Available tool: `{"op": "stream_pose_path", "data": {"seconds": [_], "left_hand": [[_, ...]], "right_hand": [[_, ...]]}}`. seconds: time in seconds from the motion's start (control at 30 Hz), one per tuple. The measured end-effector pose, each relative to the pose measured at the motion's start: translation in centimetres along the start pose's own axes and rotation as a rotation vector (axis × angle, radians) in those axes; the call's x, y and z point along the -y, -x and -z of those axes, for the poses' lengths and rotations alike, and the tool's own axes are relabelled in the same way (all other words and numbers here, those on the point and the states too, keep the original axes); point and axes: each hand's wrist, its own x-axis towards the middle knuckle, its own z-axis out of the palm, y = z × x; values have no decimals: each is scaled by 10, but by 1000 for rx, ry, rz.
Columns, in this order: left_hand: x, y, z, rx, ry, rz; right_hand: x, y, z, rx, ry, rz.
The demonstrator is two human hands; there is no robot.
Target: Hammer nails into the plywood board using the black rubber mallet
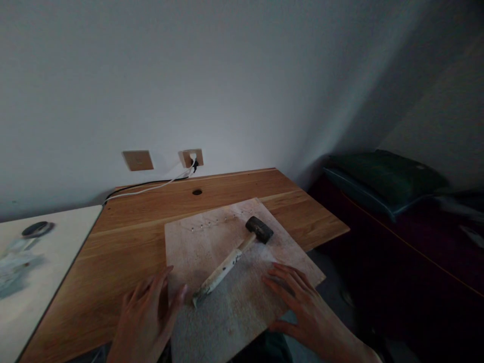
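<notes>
A pale wooden board (230,307) lies on a brown wooden desk (124,237). On the board rests a hammer (231,262) with a black head and a worn, light handle, pointing toward me. A short row of small nails (207,224) stands near the board's far edge. My left hand (145,315) lies flat with fingers spread at the board's left edge, close to the handle's end. My right hand (298,300) lies flat and open on the board's right part. Neither hand holds anything.
A white table (49,272) with a dark round object (37,229) adjoins the desk on the left. White and black cables (151,186) run from a wall socket (191,158). A dark cushion (381,179) lies on dark furniture to the right.
</notes>
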Motion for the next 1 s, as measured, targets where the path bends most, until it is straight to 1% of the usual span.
{"op": "stream_pose_path", "data": {"seconds": [0.07, 0.13, 0.27, 0.3, 0.37, 0.4, 0.47, 0.53, 0.6, 0.7, 0.77, 0.87, 0.93, 1.0], "left_hand": [[-17, -12, -7, 34, 63, -4], [-40, -29, -17, 83, 126, -14], [-95, -81, -45, 232, 254, -70], [-107, -95, -51, 281, 286, -87], [-125, -118, -62, 318, 306, -127], [-131, -125, -65, 316, 310, -151], [-135, -131, -71, 291, 331, -195], [-135, -126, -74, 275, 382, -228], [-134, -116, -76, 267, 439, -272], [-143, -107, -78, 252, 471, -366], [-154, -111, -80, 258, 425, -447], [-172, -129, -88, 277, 301, -548], [-178, -139, -96, 288, 226, -561], [-180, -143, -106, 293, 163, -534]], "right_hand": [[-15, 4, 1, -49, 52, -22], [-38, 11, 5, -138, 120, -70], [-90, 23, 17, -306, 228, -236], [-101, 25, 21, -343, 239, -285], [-119, 30, 27, -388, 235, -372], [-126, 33, 29, -409, 223, -408], [-137, 41, 31, -450, 181, -455], [-147, 52, 28, -507, 132, -484], [-158, 62, 23, -574, 94, -532], [-181, 66, 21, -671, 36, -631], [-199, 59, 26, -686, -5, -708], [-226, 36, 45, -614, -7, -828], [-242, 18, 58, -562, 24, -854], [-254, 1, 68, -510, 56, -854]]}}
